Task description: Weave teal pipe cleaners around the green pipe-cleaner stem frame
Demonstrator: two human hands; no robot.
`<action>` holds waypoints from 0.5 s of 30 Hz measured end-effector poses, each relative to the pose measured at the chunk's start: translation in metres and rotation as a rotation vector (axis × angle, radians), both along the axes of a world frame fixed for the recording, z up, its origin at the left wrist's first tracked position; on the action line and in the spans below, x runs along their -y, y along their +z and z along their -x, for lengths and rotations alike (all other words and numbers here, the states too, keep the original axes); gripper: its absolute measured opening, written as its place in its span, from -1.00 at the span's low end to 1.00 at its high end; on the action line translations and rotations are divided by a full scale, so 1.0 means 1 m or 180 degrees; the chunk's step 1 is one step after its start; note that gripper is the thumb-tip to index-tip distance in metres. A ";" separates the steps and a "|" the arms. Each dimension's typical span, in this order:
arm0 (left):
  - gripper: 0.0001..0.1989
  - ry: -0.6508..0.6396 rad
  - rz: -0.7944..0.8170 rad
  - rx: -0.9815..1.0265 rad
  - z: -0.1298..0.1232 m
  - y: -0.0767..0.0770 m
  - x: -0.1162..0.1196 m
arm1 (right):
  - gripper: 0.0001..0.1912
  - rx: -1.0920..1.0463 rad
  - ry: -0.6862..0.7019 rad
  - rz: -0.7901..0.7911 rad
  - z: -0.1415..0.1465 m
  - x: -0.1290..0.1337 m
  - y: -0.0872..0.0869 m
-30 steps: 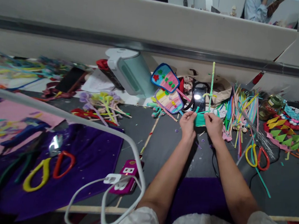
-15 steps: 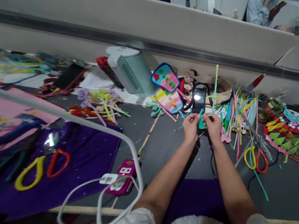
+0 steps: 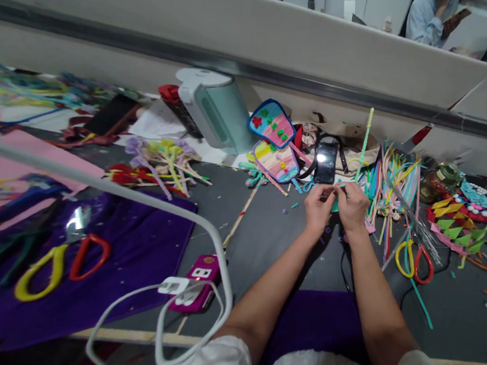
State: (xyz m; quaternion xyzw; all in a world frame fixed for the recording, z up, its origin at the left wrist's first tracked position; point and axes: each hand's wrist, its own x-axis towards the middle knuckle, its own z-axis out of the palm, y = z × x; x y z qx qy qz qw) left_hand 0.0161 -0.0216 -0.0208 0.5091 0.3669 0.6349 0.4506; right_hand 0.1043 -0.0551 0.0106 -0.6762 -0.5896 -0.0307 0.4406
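Note:
My left hand (image 3: pixel 318 210) and my right hand (image 3: pixel 352 207) meet above the table, with fingers pinched together. Between them shows a small piece of green pipe cleaner (image 3: pixel 335 204), mostly covered by the fingertips. A long pipe cleaner (image 3: pixel 365 144), yellow at its top and pale green below, rises just behind my right hand; whether it joins the green piece is hidden. Beyond the hands lie a dark phone-like object (image 3: pixel 325 162) and two colourful fan-shaped pieces, the blue-edged one (image 3: pixel 272 124) overlapping the striped one (image 3: pixel 276 161).
To the right are a bundle of pipe cleaners (image 3: pixel 397 180), scissors (image 3: pixel 422 264) and a glass jar (image 3: pixel 440 180). A pale green kettle-like jug (image 3: pixel 221 113) stands behind. At left, larger scissors (image 3: pixel 42 271) lie on purple cloth (image 3: pixel 134 286), near a pink power strip (image 3: pixel 198 283) with white cable.
My hands have come closer together, covering more of the green piece. The long pipe cleaner has shifted right and now leans right at its top. The view has moved slightly.

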 end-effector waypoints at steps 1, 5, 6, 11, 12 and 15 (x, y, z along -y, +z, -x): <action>-0.91 0.0009 -0.0070 -0.0045 0.000 0.001 0.001 | -0.77 0.0095 0.0004 0.0011 0.000 0.001 0.001; -0.90 0.0091 -0.0173 -0.0006 0.001 0.001 0.003 | -0.77 0.0096 0.0195 0.0010 0.003 0.001 0.004; -0.92 0.0136 -0.0157 0.0018 0.001 0.001 0.002 | -0.77 0.0001 0.0276 -0.0019 0.003 0.000 0.004; -0.96 0.0331 0.0077 0.0147 0.003 -0.004 -0.005 | -0.75 -0.0625 0.0078 -0.0258 -0.004 -0.002 0.003; -0.95 0.0357 0.0132 0.0188 0.003 -0.006 -0.006 | -0.76 -0.0706 -0.0084 -0.0274 -0.007 -0.003 0.002; -0.91 0.0457 0.0235 0.0337 0.002 -0.008 -0.009 | -0.76 -0.0857 -0.0420 -0.0063 -0.018 -0.006 -0.004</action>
